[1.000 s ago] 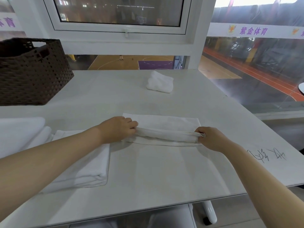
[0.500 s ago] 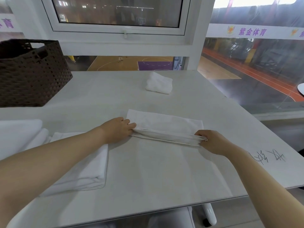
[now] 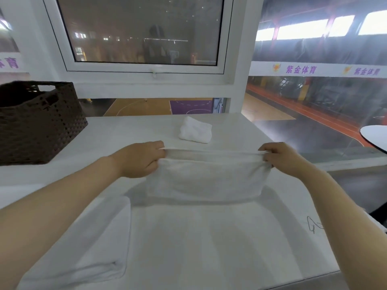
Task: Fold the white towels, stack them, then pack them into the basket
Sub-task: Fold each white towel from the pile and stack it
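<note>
There was a single view, from a wide-angle camera worn on the person's head, which looked forward and down across the white table point(image 3: 209, 237) toward the window point(image 3: 144, 32) behind it. It sat close enough that both forearms ran in from the bottom corners, with the left hand point(image 3: 140, 159) and right hand point(image 3: 282, 156) near mid-frame. The lens bent straight edges toward the borders.

Left hand point(image 3: 139, 159) and right hand point(image 3: 281, 156) raised, fingers pinching.
</note>
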Demonstrator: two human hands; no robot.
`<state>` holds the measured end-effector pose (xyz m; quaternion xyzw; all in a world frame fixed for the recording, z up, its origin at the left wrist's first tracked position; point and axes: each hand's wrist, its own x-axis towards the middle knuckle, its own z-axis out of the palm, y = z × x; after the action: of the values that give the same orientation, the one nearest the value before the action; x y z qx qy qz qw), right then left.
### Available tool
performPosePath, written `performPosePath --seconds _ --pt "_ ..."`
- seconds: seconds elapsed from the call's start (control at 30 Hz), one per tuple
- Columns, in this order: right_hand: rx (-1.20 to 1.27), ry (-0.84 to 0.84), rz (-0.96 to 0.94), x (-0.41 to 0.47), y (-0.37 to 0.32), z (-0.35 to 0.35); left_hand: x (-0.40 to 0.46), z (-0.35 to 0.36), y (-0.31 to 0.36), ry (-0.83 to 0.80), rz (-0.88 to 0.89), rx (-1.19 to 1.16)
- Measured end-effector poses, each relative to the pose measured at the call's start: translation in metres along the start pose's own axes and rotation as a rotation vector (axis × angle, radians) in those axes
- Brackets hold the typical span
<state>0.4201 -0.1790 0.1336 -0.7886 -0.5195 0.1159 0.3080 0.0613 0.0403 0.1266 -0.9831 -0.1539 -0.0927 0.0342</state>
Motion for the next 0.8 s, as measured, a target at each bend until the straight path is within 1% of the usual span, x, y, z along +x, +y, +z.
performPosePath --seconds 0.03,0.07,0.1,0.13,0.17,0.23,0.27,0.3,0.33,0.4,0.47,0.53,0.6,0.67,0.73,0.8 --pt "0.059 0.004 0.001 0.002 -0.006 -0.010 0.001 -0.012 0.002 0.012 -0.052 -0.138" --pt "0.106 -0.029 0.006 0.001 -0.011 -0.019 0.002 -0.022 0.005 0.049 -0.106 -0.252" --pt "0.142 -0.100 0.014 -0.001 -0.018 -0.028 0.003 -0.030 0.006 0.078 -0.167 -0.361" --pt "0.181 -0.183 0.027 -0.005 -0.023 -0.036 0.003 -0.034 0.004 0.070 -0.243 -0.492" --pt "0.238 -0.259 0.036 -0.010 -0.028 -0.042 0.002 -0.036 0.003 0.015 -0.314 -0.654" --pt "0.430 -0.379 0.087 -0.017 -0.029 -0.046 -0.002 -0.037 0.001 -0.157 -0.365 -0.934" --pt "0.511 -0.421 0.130 -0.017 -0.026 -0.044 -0.006 -0.033 0.000 -0.233 -0.389 -1.021" --pt "0.537 -0.455 0.170 -0.017 -0.023 -0.039 -0.009 -0.026 -0.002 -0.315 -0.416 -1.076" --pt "0.501 -0.492 0.208 -0.016 -0.018 -0.030 -0.011 -0.018 -0.002 -0.406 -0.445 -1.083" --pt "0.337 -0.543 0.279 -0.016 -0.004 -0.003 -0.011 0.005 0.003 -0.563 -0.506 -1.040" --pt "0.243 -0.541 0.349 -0.017 0.014 0.033 -0.012 0.033 0.008 -0.645 -0.603 -0.975" --pt "0.207 -0.495 0.361 -0.021 0.031 0.068 -0.013 0.060 0.008 -0.659 -0.669 -0.903" --pt "0.214 -0.415 0.324 -0.026 0.041 0.088 -0.014 0.075 0.006 -0.644 -0.673 -0.879" --pt "0.286 -0.362 0.291 -0.031 0.045 0.092 -0.014 0.078 0.005 -0.589 -0.645 -0.894" --pt "0.333 -0.360 0.242 -0.037 0.047 0.088 -0.014 0.075 0.004 -0.546 -0.607 -0.813" --pt "0.311 -0.316 0.185 -0.040 0.051 0.087 -0.016 0.076 0.001 -0.506 -0.578 -0.715"
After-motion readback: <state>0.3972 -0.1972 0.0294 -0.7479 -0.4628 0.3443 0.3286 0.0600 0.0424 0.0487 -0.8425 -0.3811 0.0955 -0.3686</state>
